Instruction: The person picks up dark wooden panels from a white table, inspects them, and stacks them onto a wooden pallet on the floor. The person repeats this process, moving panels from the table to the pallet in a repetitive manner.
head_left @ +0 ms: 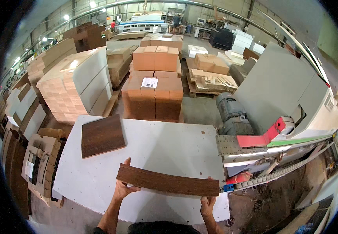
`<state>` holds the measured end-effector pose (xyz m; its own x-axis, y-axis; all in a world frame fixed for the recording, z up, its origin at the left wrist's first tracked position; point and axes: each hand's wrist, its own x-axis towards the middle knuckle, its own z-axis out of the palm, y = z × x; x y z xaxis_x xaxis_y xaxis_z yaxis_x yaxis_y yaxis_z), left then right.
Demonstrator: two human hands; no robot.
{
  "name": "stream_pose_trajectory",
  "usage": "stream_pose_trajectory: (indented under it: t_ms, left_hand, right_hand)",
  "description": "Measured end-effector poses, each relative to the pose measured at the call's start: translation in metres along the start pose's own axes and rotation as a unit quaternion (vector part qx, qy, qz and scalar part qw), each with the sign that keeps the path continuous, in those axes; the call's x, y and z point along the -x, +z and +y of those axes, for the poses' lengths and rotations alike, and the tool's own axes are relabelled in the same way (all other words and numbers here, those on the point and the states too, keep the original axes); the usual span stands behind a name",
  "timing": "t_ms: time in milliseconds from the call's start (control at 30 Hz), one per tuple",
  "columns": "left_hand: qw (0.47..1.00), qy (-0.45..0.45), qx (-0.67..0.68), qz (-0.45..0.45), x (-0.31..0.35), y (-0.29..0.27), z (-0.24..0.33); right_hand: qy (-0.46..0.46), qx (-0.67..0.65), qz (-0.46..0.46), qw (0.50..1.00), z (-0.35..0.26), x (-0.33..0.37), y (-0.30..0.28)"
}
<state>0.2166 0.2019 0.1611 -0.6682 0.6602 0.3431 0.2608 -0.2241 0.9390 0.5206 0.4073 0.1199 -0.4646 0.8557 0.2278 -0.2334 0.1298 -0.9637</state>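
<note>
A long, narrow dark brown wood-grain board (168, 181) spans between my two hands above a white tabletop (165, 144). My left hand (123, 186) grips its left end, with the thumb side showing below and a fingertip above the edge. At the other end my right hand (208, 203) is closed on the board from below, its fingers partly hidden behind it. A wider dark brown panel (103, 136) lies flat on the tabletop, at the far left.
Right of the table stands a machine with a red guard (260, 136), a grey motor (231, 111) and a chain track (282, 171). Brown cartons (153, 95) are stacked beyond the table. Stacked pale panels (75, 85) stand at the left, and a pallet of wood pieces (212, 82) sits behind.
</note>
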Motion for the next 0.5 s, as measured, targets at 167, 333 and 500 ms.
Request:
stream_pose_trajectory:
  t_ms: [167, 333, 500]
  left_hand:
    - [0.998, -0.014, -0.053, -0.023, 0.004, -0.005, 0.005]
    - [0.987, -0.101, -0.09, -0.086, 0.005, -0.014, -0.018]
    - [0.994, -0.09, 0.059, 0.015, 0.023, 0.002, -0.011]
  right_hand:
    - [0.024, -0.032, -0.048, 0.998, -0.007, -0.001, -0.002]
    - [0.123, 0.006, 0.008, 0.992, 0.086, 0.01, -0.048]
    - [0.07, 0.093, 0.106, 0.988, 0.099, 0.002, -0.042]
